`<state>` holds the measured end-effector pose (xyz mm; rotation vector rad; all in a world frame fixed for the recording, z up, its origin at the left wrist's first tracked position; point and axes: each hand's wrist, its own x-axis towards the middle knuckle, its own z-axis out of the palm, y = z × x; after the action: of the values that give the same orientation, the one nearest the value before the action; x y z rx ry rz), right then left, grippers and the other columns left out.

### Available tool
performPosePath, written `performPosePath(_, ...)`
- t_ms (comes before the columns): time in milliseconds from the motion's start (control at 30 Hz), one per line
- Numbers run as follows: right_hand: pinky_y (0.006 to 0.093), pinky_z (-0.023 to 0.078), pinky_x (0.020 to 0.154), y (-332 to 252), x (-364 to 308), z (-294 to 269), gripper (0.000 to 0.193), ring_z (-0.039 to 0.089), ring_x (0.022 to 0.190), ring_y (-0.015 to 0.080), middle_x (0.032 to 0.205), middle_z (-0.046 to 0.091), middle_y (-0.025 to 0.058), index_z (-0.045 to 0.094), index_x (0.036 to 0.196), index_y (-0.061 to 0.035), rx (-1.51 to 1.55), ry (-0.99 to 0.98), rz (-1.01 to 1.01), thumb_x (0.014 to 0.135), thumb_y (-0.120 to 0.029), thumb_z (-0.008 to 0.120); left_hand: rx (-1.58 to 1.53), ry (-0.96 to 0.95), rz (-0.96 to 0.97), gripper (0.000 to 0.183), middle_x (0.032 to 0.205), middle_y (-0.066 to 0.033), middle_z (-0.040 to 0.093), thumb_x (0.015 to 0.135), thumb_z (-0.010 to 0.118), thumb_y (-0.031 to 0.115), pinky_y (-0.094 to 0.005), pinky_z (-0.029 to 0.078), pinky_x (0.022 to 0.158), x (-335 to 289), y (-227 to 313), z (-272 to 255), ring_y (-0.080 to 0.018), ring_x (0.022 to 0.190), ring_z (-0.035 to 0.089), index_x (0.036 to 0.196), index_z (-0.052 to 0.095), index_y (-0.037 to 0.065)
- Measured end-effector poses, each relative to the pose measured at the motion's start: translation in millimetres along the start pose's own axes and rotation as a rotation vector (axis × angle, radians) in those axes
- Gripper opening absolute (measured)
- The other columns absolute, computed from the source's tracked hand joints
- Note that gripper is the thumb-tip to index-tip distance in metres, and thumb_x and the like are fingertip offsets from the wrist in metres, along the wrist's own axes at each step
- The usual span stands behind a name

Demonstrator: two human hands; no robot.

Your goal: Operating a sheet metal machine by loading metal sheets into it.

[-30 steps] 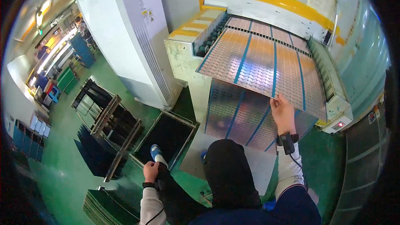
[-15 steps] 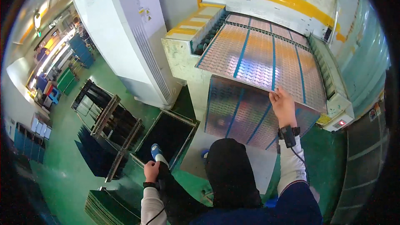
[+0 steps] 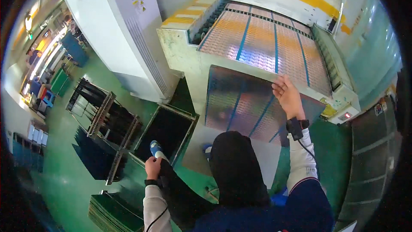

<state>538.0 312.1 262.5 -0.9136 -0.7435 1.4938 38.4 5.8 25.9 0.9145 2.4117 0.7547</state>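
My right hand (image 3: 288, 96) is raised at the front edge of a copper-coloured panel (image 3: 262, 41) with blue stripes, which lies on the roller machine (image 3: 176, 51). Its fingers are bent and slightly apart, the tips at or just under that edge; contact is hard to make out. Below, a second, darker striped panel (image 3: 227, 99) leans upright against the machine's front, partly behind my right hand and knee. My left hand (image 3: 153, 167) rests closed beside my left knee, against the dark trouser leg; whatever its fingers hold, if anything, is hidden.
A black-lined open frame (image 3: 165, 126) stands by my left foot. Farther left are a metal rack (image 3: 103, 111) and dark sheets (image 3: 92, 157); stacked boards (image 3: 113, 215) lie near the lower edge. A tall white cabinet (image 3: 124, 30) flanks the machine. Dark panels (image 3: 371, 146) line the right.
The upper panel has slid a little farther back onto the machine, away from my right fingers, which have loosened. The whole view has shifted slightly; my left hand stays by the knee.
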Motion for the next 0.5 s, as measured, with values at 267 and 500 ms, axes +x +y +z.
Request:
performPosePath(267,0.0313,0.052,0.07,-5.1,-38.6,-130.3,0.029,0.064,0.085,0.0165,0.096,0.065,0.0034,0.058,0.114,-0.0084,-0.249,0.435,-0.144,0.088,-0.016,0.068,0.013,-0.15,0.099,0.041,0.064,-0.0199,0.06,0.077,0.07,0.035,-0.0429,0.042,0.057,24.3,12.5,9.9,-0.0324,0.058,0.057,0.066,0.062,-0.004)
performPosePath(500,0.0253,0.046,0.058,-20.3,-43.4,-243.6,0.044,0.055,0.082,0.0116,0.104,0.057,0.0006,0.054,0.126,-0.0049,-0.454,0.796,-0.322,0.084,-0.007,0.066,0.012,-0.128,0.226,0.035,0.058,-0.0154,0.058,0.079,0.07,0.029,-0.0401,0.041,0.055,34.4,6.9,25.0,-0.0221,0.054,0.055,0.068,0.062,-0.004)
